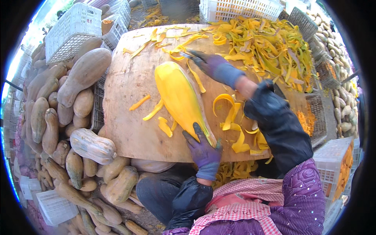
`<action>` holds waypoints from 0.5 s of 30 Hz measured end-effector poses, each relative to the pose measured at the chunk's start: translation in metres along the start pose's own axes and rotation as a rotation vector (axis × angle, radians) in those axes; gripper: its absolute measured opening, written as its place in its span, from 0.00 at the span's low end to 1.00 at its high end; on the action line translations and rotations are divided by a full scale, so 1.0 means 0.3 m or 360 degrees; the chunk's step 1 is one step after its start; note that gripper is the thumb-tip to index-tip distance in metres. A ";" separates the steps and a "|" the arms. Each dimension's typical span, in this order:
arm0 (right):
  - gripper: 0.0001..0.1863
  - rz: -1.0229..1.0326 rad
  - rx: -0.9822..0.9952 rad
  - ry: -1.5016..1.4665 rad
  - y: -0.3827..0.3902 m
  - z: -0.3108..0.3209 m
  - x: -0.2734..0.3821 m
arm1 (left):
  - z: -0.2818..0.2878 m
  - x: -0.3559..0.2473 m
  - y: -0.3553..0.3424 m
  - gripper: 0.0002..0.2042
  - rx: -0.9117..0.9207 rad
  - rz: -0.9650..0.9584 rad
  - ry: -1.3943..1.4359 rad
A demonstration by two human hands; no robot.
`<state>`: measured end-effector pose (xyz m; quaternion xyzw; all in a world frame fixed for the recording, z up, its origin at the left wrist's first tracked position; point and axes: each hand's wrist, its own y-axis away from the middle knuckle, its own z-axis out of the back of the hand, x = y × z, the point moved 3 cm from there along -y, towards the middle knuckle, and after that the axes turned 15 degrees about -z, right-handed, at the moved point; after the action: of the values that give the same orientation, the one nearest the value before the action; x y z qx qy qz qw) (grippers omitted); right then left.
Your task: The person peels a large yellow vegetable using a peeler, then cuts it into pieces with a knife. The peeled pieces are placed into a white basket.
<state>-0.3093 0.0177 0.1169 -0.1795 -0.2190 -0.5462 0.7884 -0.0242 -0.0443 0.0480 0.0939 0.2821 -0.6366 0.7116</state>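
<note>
A left hand (204, 150), gloved fingers splayed, clasps the narrow end of a largely peeled squash (175, 94) on a wooden board (131, 82); the right hand (211, 65) curls closed around a metal-tipped tool (186, 55); lettering marks a checked apron (239, 214).

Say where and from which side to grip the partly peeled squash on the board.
Probably the narrow end of the squash, from the person's side: it tapers toward the board's near edge, where the left hand holds it. The far end is broader and peeled, likely slicker.
</note>
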 end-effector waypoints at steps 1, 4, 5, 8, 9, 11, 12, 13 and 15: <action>0.25 0.0016 0.0068 0.0007 -0.080 -0.034 0.053 | -0.006 0.001 0.002 0.56 0.0000 0.0023 0.0008; 0.22 0.0083 0.0302 0.0321 -0.200 -0.091 0.220 | -0.016 0.004 0.009 0.57 -0.0037 -0.0020 -0.0054; 0.22 -0.0033 0.0436 0.0526 -0.189 -0.098 0.249 | -0.021 0.006 0.011 0.57 -0.0047 -0.0031 -0.0058; 0.17 0.0042 0.0315 0.0478 0.134 -0.037 0.162 | -0.024 0.023 0.022 0.57 -0.0167 0.0047 0.0126; 0.19 0.0000 0.0448 0.0444 0.269 -0.028 0.097 | -0.028 0.025 0.021 0.57 -0.0166 0.0039 0.0120; 0.19 -0.0050 0.0474 0.0294 0.446 0.002 -0.028 | -0.028 0.027 0.023 0.57 -0.0149 0.0040 0.0085; 0.20 -0.0071 0.0407 0.0240 0.485 0.016 -0.066 | -0.028 0.025 0.021 0.57 -0.0157 0.0011 0.0055; 0.20 -0.0179 0.0484 0.0282 0.474 0.011 -0.096 | -0.028 0.021 0.018 0.57 -0.0169 -0.0012 0.0031; 0.22 -0.0031 0.0142 -0.0212 0.304 0.016 -0.067 | -0.025 0.013 0.014 0.57 -0.0176 -0.0048 0.0001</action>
<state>-0.2304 0.0667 0.1061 -0.1780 -0.2968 -0.5304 0.7739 -0.0221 -0.0431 0.0388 0.0503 0.3184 -0.6306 0.7060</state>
